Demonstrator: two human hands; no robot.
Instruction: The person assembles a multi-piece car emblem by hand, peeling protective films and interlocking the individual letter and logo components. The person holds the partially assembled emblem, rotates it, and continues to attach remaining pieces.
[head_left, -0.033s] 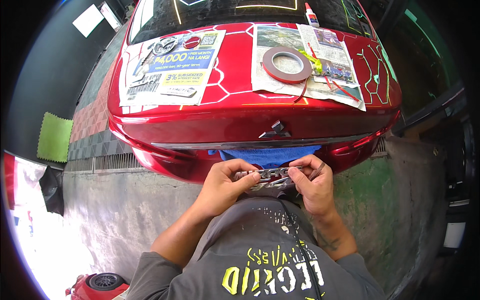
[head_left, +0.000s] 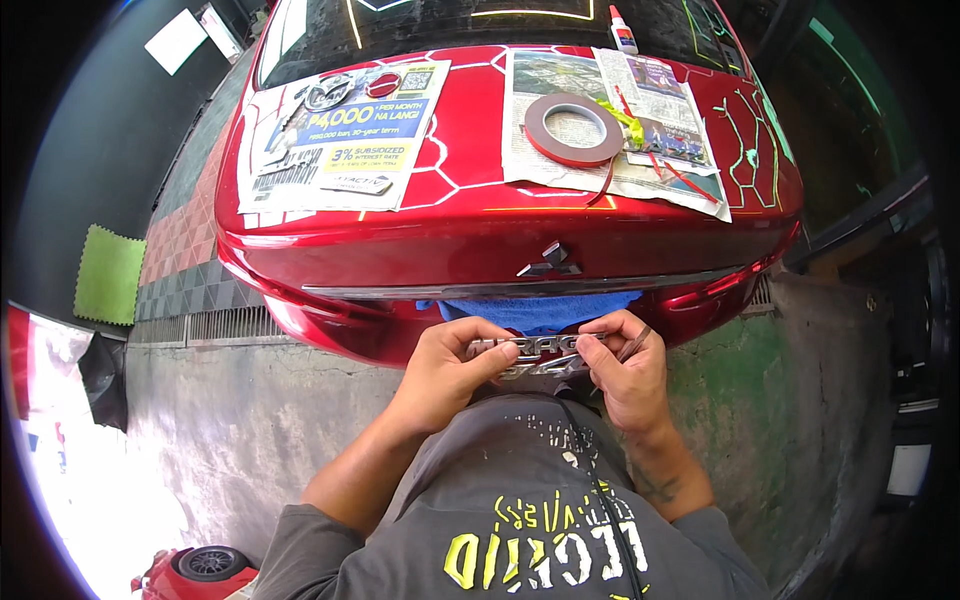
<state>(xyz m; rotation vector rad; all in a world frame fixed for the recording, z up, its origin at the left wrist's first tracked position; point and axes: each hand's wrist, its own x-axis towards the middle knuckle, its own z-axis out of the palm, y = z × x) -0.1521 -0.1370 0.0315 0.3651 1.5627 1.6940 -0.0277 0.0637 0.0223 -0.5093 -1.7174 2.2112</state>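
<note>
Shiny silver lettering [head_left: 547, 346] in two rows is held roughly level between both hands [head_left: 452, 368].

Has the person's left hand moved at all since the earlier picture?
No, not visibly: the left hand shows in the same spot, below and left of the emblem on the car.

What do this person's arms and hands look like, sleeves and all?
The left hand and right hand wear no gloves, and no watch shows at either wrist. Dark grey sleeves stop near the elbows. The right forearm bears a tattoo-like marking.
</note>
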